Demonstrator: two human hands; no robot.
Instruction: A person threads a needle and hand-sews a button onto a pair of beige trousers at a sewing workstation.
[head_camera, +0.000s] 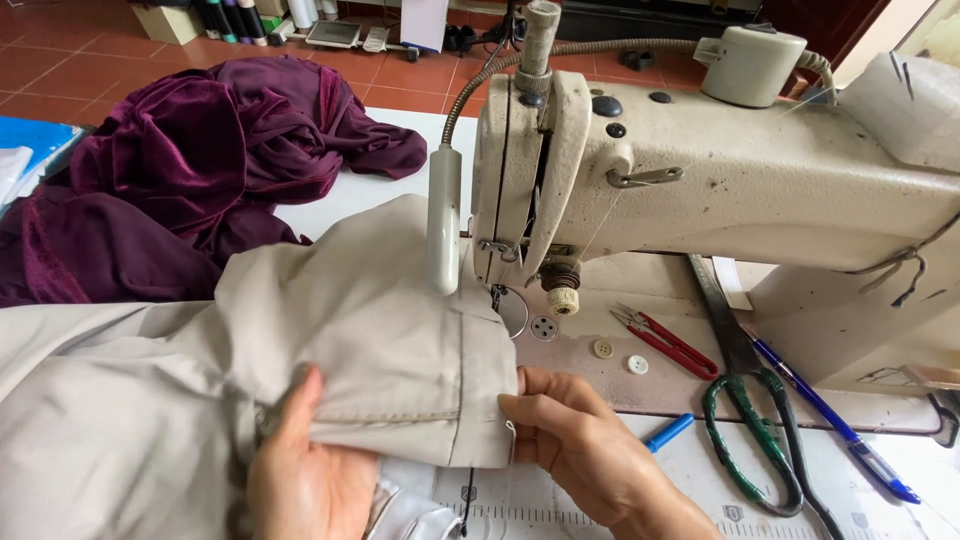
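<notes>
- Left hand, bottom centre: palm up beneath the beige cloth, fingers curled onto its folded edge, grasping it.
- Right hand, right of it: fingertips pinching the cloth's corner at the hem.
- Cloth lies mid-frame, its far edge under the sewing machine head, near the needle.
- A stitched seam already runs along the fold; looks partly sewn, more edge left, hard to say how much.
- Lower right: scissors, red snips, blue pen, buttons.
- Upper left: purple velvet, heaped.
</notes>
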